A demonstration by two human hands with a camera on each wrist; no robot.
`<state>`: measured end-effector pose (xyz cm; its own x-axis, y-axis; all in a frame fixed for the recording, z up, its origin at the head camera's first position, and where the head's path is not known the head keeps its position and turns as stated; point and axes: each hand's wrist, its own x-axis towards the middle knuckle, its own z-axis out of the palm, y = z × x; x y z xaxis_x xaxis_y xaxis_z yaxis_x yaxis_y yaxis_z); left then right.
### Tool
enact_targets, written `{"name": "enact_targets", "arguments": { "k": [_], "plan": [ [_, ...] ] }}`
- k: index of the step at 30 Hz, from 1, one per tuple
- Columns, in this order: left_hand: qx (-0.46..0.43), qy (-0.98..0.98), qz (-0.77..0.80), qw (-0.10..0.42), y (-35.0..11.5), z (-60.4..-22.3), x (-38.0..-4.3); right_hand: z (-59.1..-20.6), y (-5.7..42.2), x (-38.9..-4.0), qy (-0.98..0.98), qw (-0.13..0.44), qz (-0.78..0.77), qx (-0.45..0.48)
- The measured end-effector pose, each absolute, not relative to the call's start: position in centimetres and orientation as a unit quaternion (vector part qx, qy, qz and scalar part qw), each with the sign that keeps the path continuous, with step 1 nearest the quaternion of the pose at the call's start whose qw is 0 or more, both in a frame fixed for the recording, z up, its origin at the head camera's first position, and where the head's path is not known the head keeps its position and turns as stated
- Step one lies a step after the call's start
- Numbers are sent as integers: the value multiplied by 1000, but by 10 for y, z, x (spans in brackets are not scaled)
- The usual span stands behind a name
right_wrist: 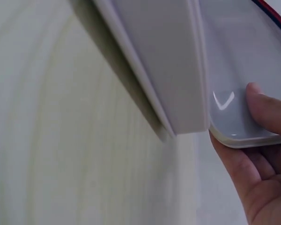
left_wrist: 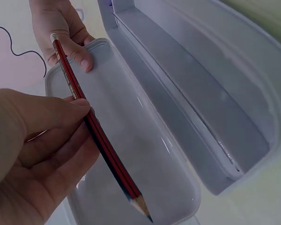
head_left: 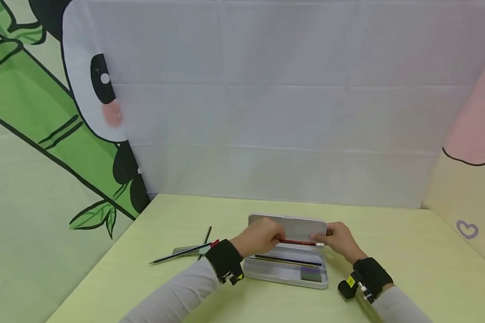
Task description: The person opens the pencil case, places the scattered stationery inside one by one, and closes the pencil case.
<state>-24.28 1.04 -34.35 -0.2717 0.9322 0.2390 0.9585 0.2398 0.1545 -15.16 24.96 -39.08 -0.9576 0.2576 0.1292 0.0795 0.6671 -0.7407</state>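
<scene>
Thumb and fingers closed in a pinch, the left hand (head_left: 259, 235) holds a red-striped pencil (head_left: 300, 242) on the near side of the raised lid (head_left: 297, 226) of a case (head_left: 272, 269) — shaft running left to right, white end toward the right hand (head_left: 341, 240), which grips the lid's right edge.

No legible text, lettering (left_wrist: 70, 84) along the red pencil (left_wrist: 103, 140) too small to read

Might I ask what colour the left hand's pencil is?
The pencil is red with dark stripes, best seen in the left wrist view.
</scene>
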Motion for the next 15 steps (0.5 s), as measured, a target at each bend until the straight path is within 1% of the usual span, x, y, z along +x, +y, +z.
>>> {"name": "enact_targets", "arguments": {
  "k": [8,15],
  "plan": [
    [-607,-782,-133,55,28,-361,-254,-388,257,-161,-905,105,401,-94],
    [-596,-795,-108,41,36,-372,-255,-390,261,-164,-901,103,413,-91]
  ]
}}
